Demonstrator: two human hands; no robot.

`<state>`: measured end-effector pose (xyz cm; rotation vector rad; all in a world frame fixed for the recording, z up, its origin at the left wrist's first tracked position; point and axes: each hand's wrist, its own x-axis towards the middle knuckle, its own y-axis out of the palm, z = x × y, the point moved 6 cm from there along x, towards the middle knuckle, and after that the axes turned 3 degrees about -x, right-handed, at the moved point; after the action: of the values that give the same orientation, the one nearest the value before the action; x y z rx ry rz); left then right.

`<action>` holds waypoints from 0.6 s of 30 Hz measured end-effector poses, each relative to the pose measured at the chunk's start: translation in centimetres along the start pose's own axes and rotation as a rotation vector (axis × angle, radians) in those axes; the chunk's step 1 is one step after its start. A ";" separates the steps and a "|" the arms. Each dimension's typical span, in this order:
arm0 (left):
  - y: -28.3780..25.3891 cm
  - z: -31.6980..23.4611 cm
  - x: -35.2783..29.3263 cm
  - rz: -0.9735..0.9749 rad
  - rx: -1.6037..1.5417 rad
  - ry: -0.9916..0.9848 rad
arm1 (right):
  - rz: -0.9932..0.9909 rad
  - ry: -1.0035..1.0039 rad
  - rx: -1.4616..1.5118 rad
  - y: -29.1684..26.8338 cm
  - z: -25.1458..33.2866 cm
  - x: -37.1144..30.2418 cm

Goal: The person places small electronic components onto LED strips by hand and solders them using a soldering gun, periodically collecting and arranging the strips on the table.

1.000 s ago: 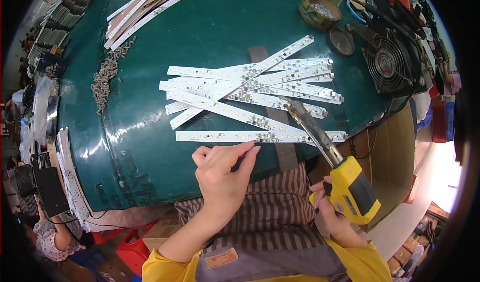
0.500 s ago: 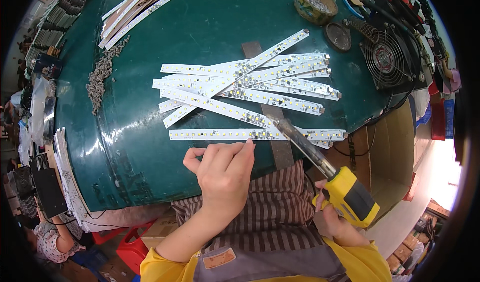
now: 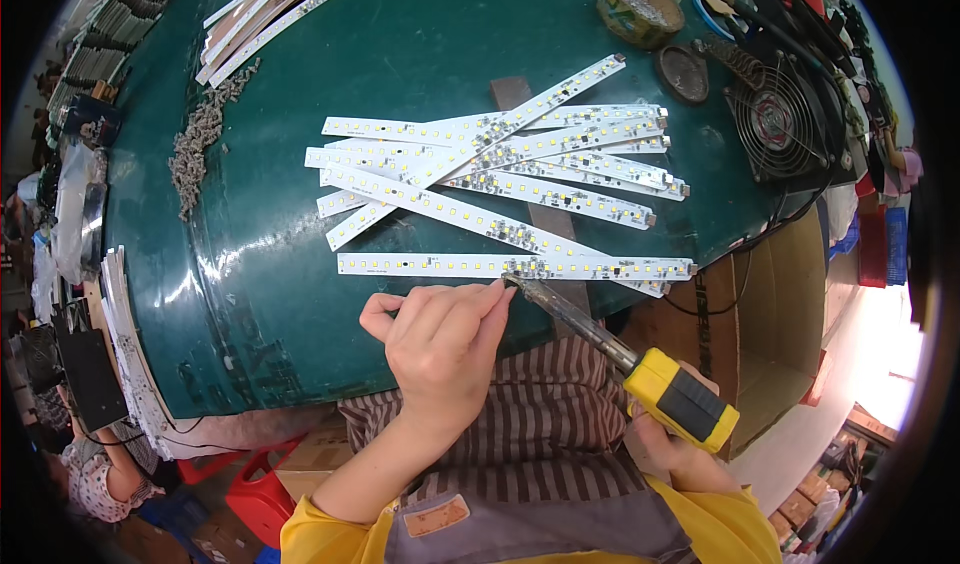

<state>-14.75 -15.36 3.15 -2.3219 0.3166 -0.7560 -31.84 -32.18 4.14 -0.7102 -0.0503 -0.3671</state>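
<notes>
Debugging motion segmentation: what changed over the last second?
The right hand swung the yellow-and-black soldering gun leftward and down in the picture: its tip went from over the crossed thin white LED strips to beside the left hand at the nearest strip. No visible grab or release; left hand and strips stayed roughly put.

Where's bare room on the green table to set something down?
Bare green tabletop lies between the grey heap and the white strips, and beyond them, left of the round tub. It's crowded around the fan.
</notes>
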 end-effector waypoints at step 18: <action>0.0 0.0 -0.3 -0.014 0.107 0.066 | 0.037 0.252 0.173 0.1 -2.4 -2.6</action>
<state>-14.98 -15.31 3.03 -2.2040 0.2819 -0.8377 -34.43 -32.84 1.87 -0.4893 0.1678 -0.4088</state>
